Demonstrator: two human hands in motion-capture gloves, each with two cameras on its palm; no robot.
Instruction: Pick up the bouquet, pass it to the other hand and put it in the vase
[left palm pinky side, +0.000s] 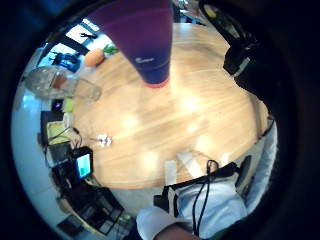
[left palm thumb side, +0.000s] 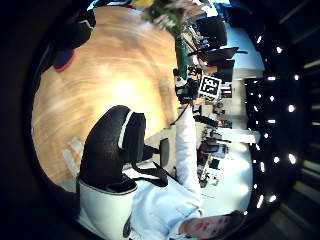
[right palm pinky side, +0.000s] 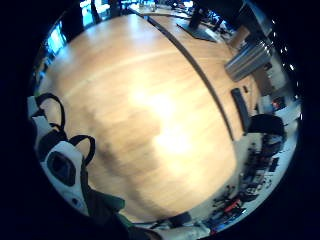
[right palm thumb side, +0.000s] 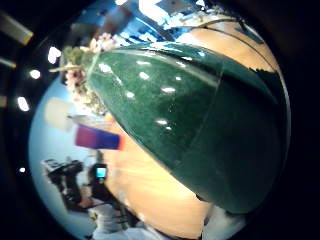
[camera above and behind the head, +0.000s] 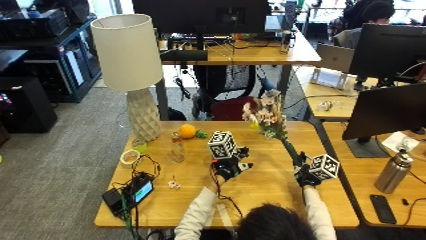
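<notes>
Two gloved hands are over the light wooden table (camera above and behind the head: 266, 195) from where I watch. My right hand (camera above and behind the head: 306, 176) holds the bouquet of pale pink flowers in a dark green wrap (camera above and behind the head: 271, 122), with the fingers curled round its lower, narrow end. The long axis of the bouquet is tilted: the flower heads point up and away from me, leaning toward my left side, and the thin end points down into the right hand. In the right thumb side palm view the shiny green wrap (right palm thumb side: 200, 125) fills most of the picture, so it is very close to that palm, and the flowers show at its far end.

My left hand (camera above and behind the head: 227, 169) is above the middle of the table, well apart from the bouquet and lower than the flowers. I cannot tell if its fingers are open or closed, because a cube covers them. The purple vase with a red base rim (left palm pinky side: 145, 40) appears large in the left little finger side palm view, close to that palm. It carries a small light mark, but I cannot read it.

On the left part of the table stand a cream lamp with a ribbed base (camera above and behind the head: 136, 70), an orange round fruit (camera above and behind the head: 188, 131) and a small clear bottle (camera above and behind the head: 176, 148).
</notes>
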